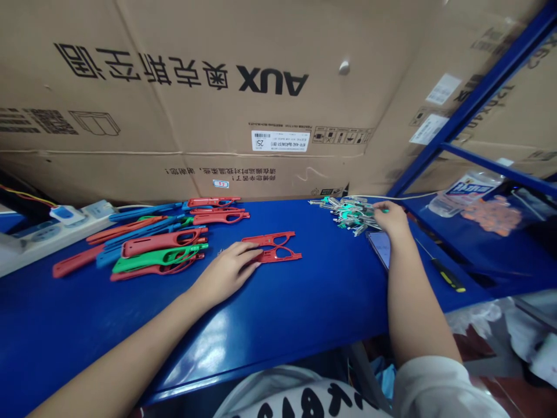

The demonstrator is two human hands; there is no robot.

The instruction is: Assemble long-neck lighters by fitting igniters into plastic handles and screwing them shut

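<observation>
On the blue table, my left hand (237,262) has its fingers curled over the left ends of two red plastic lighter shell halves (282,253). The halves lie side by side, their looped ends pointing right. My right hand (391,217) reaches to the right edge of a pile of small green-and-metal lighter parts (348,212). Its thumb and fingers are pinched together at the pile, with a bit of green showing by the fingertips. Left of my left hand lies a heap of red, green, blue and orange lighter handles (161,256).
A big cardboard sheet (174,122) stands along the back. At far left is a white power strip (56,232). A phone (380,248) lies beside my right forearm, then a screwdriver (448,274). Behind the blue frame are a plastic container (461,194) and orange pieces (494,215).
</observation>
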